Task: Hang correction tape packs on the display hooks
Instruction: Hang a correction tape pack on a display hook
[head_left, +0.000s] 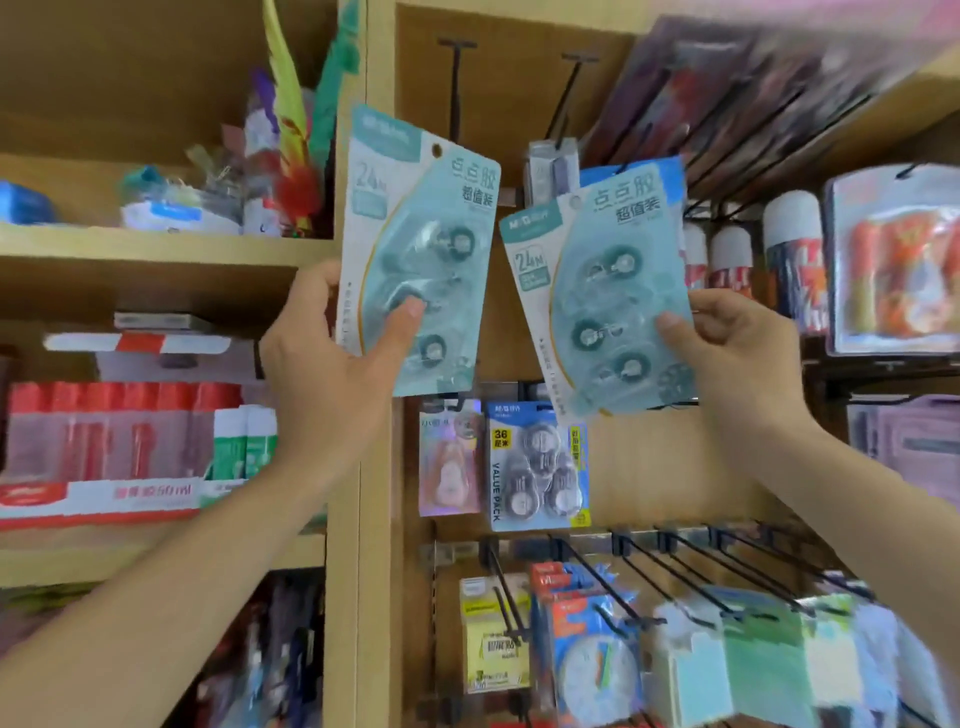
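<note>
A stationery shop, that was, plain as day! Wooden shelves (156, 244) ran along the left, stacked with rows of red-capped glue bottles (119, 431). On the right, black display hooks (456, 88) jutted from the back panel, with carded goods hanging: a blister card printed "VALUE PACK" (537, 465) and sticky-note packs (496, 634). The left correction tape pack (441, 208) matched the right correction tape pack (613, 249): stock in duplicate.

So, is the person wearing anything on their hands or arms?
No. The left hand and right hand are bare: no gloves, rings or watch show. The forearms are bare too, with no sleeve in view.
</note>
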